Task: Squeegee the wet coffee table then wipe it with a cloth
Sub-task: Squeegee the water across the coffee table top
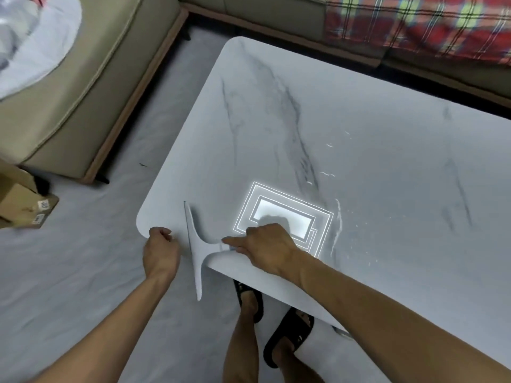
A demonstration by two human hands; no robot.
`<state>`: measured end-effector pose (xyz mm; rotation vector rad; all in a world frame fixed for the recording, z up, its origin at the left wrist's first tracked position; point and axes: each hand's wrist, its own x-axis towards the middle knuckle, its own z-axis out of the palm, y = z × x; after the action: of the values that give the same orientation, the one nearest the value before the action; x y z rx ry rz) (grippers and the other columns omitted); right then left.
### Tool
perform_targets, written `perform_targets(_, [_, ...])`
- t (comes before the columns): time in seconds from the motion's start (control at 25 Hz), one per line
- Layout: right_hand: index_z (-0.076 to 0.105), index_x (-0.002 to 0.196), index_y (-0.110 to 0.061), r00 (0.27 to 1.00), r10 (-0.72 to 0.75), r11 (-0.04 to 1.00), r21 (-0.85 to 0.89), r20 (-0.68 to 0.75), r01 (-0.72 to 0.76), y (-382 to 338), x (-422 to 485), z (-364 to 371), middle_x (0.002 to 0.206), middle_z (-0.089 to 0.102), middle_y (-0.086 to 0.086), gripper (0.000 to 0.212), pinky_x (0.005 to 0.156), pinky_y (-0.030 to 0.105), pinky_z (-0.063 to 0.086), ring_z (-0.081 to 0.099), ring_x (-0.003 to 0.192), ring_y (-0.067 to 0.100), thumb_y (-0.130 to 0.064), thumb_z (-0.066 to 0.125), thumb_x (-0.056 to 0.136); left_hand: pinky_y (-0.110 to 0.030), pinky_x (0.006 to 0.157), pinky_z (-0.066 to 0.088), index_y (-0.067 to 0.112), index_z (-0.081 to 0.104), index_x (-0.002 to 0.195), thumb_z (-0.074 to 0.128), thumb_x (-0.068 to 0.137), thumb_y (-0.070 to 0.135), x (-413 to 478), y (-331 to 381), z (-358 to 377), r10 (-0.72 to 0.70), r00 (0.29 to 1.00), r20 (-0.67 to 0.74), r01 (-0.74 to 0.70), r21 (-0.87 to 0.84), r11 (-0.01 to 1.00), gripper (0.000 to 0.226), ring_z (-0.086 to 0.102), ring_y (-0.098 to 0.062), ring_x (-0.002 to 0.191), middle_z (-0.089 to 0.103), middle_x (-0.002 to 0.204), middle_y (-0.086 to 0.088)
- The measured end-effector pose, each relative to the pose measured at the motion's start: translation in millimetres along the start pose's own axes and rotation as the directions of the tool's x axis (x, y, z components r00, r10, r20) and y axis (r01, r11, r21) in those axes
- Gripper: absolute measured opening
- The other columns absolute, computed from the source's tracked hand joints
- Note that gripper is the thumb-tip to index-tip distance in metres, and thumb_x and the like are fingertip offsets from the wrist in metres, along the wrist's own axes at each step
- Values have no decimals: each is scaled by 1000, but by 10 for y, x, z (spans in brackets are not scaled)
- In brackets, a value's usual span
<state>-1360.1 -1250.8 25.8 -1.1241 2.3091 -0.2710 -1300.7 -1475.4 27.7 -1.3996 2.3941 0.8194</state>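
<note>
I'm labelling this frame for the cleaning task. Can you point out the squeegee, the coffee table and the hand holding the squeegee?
squeegee point(195, 246): head view, on the blade's white body.
coffee table point(387, 167): head view, on bare marble top.
right hand point(265, 244): head view, on the back of the hand.

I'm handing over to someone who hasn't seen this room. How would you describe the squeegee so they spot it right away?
Start at the marble-look coffee table and go to its near left corner. The squeegee lies there, its long blade overhanging the table edge, with the right hand on its handle and the left hand beside the blade. It is a pale T-shape, nearly the table's colour.
</note>
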Motion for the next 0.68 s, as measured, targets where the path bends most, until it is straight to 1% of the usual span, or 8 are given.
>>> perform_targets(0.08, [32,142,-47,1000,-14,1000,-13,12,15,-185,373,80,96,59,5,41,61,31,34,61,82,27,-35,33,103,-46,85,52,9,50,114,42,85,1,178,-107,-74,-13,1000,23,12,39,999,31,59,-39,100,60,114,-18])
perform_targets(0.16, [31,142,-47,1000,-9,999,-31,22,9,-250,610,159,95,58,5,42,61,31,35,61,83,27,-35,34,102,-45,83,51,9,47,121,43,85,2,332,-150,-98,-8,996,84,2,71,998,36,58,-39,100,59,115,-16])
perform_targets(0.24, [32,141,-46,1000,6,999,-40,27,-5,-165,653,216,96,58,5,43,62,31,37,62,86,27,-31,38,101,-39,71,49,10,44,124,42,84,0,457,-117,-75,18,987,159,-34,98,995,41,59,-37,90,58,104,-14])
perform_targets(0.32, [34,141,-47,999,52,999,-1,3,-52,78,472,237,95,60,4,43,64,32,38,62,86,27,-31,40,100,-32,59,42,11,43,125,41,84,-2,560,-16,-13,53,973,223,-81,119,990,44,58,-33,79,56,94,-9])
perform_targets(0.44, [34,137,-56,979,191,981,32,-77,-189,627,-59,66,96,63,-4,39,63,30,44,64,84,23,-43,30,100,-28,51,35,14,42,126,44,86,1,688,240,129,80,947,311,-123,121,985,42,56,-21,70,54,85,-2])
perform_targets(0.52, [36,135,-58,930,334,943,57,-154,-329,1005,-546,-80,89,63,-8,44,58,28,45,65,78,20,-55,13,97,-26,50,34,18,41,125,47,88,5,695,456,259,121,919,375,-176,118,977,40,53,-14,69,54,83,1])
perform_targets(0.56, [36,135,-58,895,412,911,44,-168,-411,1187,-809,-148,83,61,-8,47,56,27,44,65,75,20,-57,11,95,-25,50,34,19,42,122,48,87,6,675,578,348,149,903,404,-209,108,972,38,53,-12,69,53,82,3])
perform_targets(0.68, [36,137,-56,787,599,795,-6,-145,-606,1572,-1427,-283,73,50,-10,41,55,28,42,61,73,17,-50,25,98,-25,50,34,24,43,109,52,86,10,564,918,565,228,864,449,-285,65,956,29,52,-8,68,52,79,10])
